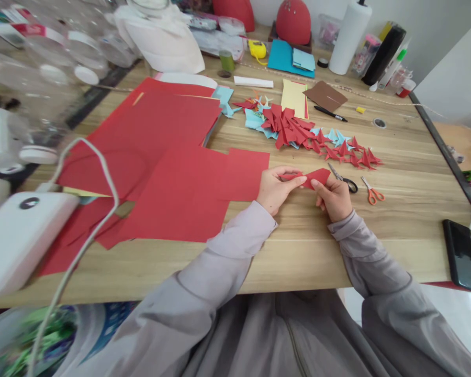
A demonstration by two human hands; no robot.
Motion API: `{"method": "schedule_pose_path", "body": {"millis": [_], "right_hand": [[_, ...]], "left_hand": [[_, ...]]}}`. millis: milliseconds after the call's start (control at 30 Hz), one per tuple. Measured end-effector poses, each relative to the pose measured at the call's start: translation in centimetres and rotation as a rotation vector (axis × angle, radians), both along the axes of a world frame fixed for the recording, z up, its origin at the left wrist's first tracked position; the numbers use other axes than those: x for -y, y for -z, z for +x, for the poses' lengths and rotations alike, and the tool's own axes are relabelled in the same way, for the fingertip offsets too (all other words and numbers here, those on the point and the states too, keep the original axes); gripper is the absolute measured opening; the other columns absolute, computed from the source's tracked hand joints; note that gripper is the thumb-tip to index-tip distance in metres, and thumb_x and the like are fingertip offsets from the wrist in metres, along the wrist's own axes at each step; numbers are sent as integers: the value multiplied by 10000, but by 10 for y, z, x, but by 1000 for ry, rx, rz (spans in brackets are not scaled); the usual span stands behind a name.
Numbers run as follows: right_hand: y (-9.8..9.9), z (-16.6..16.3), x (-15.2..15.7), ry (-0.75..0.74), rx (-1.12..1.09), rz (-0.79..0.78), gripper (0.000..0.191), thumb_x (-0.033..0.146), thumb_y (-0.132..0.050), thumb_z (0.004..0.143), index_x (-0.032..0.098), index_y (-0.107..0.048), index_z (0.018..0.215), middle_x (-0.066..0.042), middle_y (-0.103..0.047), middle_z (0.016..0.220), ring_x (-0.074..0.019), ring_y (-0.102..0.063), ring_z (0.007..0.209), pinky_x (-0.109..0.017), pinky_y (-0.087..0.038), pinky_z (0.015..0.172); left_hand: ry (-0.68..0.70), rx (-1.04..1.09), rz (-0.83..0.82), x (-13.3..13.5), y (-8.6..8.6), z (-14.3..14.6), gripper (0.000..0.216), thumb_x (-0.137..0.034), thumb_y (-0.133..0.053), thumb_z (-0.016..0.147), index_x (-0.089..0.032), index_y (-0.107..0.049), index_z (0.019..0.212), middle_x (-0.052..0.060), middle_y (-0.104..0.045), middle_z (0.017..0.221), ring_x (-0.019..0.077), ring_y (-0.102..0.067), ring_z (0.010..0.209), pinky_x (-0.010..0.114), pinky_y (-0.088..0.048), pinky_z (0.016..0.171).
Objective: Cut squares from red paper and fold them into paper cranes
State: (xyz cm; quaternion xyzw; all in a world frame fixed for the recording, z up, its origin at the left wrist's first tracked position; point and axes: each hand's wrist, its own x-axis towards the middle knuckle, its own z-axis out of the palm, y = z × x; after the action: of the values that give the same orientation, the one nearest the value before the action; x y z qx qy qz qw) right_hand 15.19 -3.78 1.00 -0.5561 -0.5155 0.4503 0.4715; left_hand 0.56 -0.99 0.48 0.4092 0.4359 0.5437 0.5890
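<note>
At the wooden table (298, 264): one folded red paper (318, 177), pinched by left hand (276, 186) and right hand (336, 198), exact folds unclear; black-handled scissors (352, 185) beside the latter.

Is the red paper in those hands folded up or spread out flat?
Folded. The red paper is a small, angular shape held between the left hand and right hand, unlike the wide flat sheet nearby.

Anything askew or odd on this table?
Two things: the black phone at right seems to jut past the table's front edge, a possible fall; the white cable loops across the red sheets and off the front, a possible snag. No spills visible.
</note>
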Motion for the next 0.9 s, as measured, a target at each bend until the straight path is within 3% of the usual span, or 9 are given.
{"method": "schedule_pose_path", "body": {"millis": [133,300,433,533,700,900], "right_hand": [[2,2,-3,169,-82,50,430,521,-761,631,186,-515,519,71,-457,321,-44,-313,254,-184,-197,267],[2,4,-5,245,-175,78,418,488,-783,618,185,-516,513,86,-416,310,-37,-296,256,-181,-178,272],[1,3,-4,103,-213,65,391,528,-727,682,176,-578,599,86,-416,327,-36,-298,277,-182,-192,288],[2,2,-3,-21,-138,16,359,493,-770,637,162,-653,711,61,-529,421,-44,-355,304,-192,-254,291],[4,1,-4,8,-89,63,325,472,-775,622,167,-696,701,6,-634,568,-91,-488,428,-239,-439,391],[1,2,-4,-26,-81,45,280,414,-821,572,182,-709,680,-5,-684,637,-126,-577,535,-285,-533,554]], "left_hand": [[63,55,-75,0,0,-1,354,-244,-843,480,-124,-704,782,30,-701,698,150,-660,553,291,-529,611],[116,85,-85,0,1,-1,355,-248,-855,456,-127,-702,753,27,-695,670,138,-644,558,318,-537,669],[109,118,-90,1,2,-1,374,-261,-867,446,-130,-696,752,23,-694,666,135,-641,565,309,-526,662],[112,81,-69,2,2,0,371,-264,-867,457,-135,-704,765,23,-695,654,139,-648,596,296,-521,664],[116,52,-14,2,2,0,294,-312,-840,520,-141,-716,724,38,-706,680,144,-647,609,307,-525,671],[128,-5,27,0,3,-1,229,-298,-813,565,-158,-738,731,35,-707,691,127,-623,610,293,-512,669]]}}
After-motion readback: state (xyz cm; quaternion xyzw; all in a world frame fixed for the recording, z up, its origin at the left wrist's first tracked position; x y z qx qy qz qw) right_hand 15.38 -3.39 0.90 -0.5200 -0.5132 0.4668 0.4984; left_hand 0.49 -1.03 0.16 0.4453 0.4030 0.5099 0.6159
